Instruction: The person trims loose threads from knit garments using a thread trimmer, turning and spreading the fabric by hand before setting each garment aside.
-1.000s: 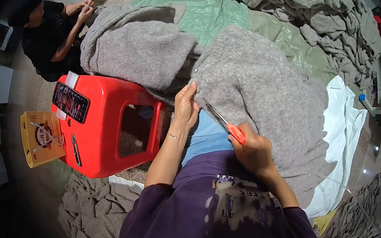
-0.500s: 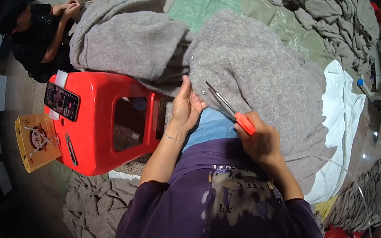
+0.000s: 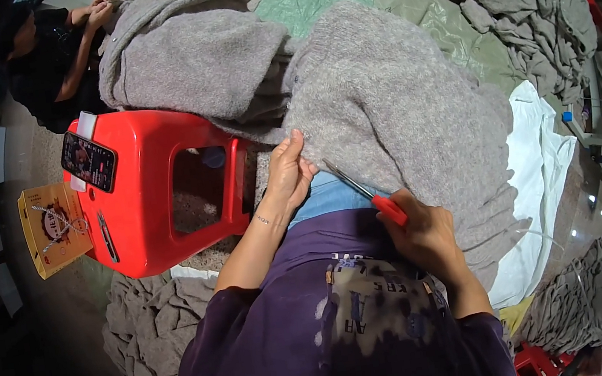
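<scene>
softly, fuzzy grey knit (image 3: pixel 410 90) creases; left hand (image 3: pixel 287 174) pinches its edge, right hand (image 3: pixel 428 232) grips red-handled tool (image 3: pixel 390 209).

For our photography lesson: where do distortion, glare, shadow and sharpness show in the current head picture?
Head view: black corners and a bending right edge show fisheye distortion; head view: glints dot the shiny floor, sheen marks the glossy red plastic stool; head view: apparent shadow darkens the purple fabric shirt low on its front; head view: the red-handled metal tool looks fairly sharp.
</scene>
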A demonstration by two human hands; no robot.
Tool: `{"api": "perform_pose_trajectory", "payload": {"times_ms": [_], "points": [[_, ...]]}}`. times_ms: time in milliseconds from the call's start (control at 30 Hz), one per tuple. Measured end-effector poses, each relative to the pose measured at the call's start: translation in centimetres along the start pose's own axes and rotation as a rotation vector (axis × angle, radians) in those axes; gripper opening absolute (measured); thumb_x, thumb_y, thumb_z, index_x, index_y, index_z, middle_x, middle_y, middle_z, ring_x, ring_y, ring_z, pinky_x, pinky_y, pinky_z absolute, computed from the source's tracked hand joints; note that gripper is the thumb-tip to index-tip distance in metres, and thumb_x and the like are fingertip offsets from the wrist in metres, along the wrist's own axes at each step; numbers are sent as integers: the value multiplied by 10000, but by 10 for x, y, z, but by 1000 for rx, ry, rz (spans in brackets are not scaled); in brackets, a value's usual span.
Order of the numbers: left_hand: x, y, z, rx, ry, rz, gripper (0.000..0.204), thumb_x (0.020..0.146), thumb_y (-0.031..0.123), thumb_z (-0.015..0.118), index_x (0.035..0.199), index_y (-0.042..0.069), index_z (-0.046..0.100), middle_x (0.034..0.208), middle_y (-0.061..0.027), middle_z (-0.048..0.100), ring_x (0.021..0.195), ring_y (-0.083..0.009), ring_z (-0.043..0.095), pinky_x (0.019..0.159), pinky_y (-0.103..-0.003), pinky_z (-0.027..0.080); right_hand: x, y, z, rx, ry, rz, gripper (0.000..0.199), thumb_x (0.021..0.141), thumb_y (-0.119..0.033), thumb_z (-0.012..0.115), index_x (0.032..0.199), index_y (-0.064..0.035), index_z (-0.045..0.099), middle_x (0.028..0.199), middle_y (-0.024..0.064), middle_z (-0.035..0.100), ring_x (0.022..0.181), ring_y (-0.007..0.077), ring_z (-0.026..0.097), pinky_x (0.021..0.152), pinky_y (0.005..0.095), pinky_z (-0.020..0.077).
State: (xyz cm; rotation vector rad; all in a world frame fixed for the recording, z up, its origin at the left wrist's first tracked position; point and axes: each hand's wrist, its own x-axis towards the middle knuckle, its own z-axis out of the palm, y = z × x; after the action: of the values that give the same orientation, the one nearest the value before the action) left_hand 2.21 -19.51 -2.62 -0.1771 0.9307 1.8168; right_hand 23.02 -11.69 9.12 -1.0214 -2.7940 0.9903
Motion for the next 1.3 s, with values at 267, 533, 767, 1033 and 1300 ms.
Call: {"api": "perform_pose_trajectory", "payload": {"times_ms": [267,533,767,1033,1300], "points": [[-19,-2,-1,130,-158,-206,298,964,209,466,1140,-28,508,1089,-121,608,968,-204,631,800,-342,556,-8,1,-10,3,4,60,188,814,-220,657,924,-114,549,644,127,610,599,361,599,518,432,445],[-16,-7,0,207,-98,-219,309,963,207,467,1170,-19,500,1123,-131,602,1009,-216,615,839,-371,535,-12,11,-15,-93,-53,-56,196,804,-221,658,893,-84,551,660,133,614,582,351,595,496,424,439],[0,7,-9,1126,167,386,413,826,215,680,1155,36,507,1040,-84,594,766,-172,585,624,-303,486,0,23,-23,154,255,73,201,827,-148,652,972,-34,572,778,151,631,668,278,632,600,326,475],[35,7,111,1981,-522,797,969,622,91,746,1434,260,244,1379,-241,342,767,-382,634,626,-400,528,8,53,-43,297,648,167,228,876,-100,592,1063,23,551,890,104,590,763,154,554,714,283,459],[41,98,153,772,-194,148,161,880,91,509,900,13,649,728,-83,648,648,-163,631,537,-318,506,-1,88,-47,400,734,274,297,909,-139,565,1143,39,528,941,87,583,774,142,565,711,268,484]]}}
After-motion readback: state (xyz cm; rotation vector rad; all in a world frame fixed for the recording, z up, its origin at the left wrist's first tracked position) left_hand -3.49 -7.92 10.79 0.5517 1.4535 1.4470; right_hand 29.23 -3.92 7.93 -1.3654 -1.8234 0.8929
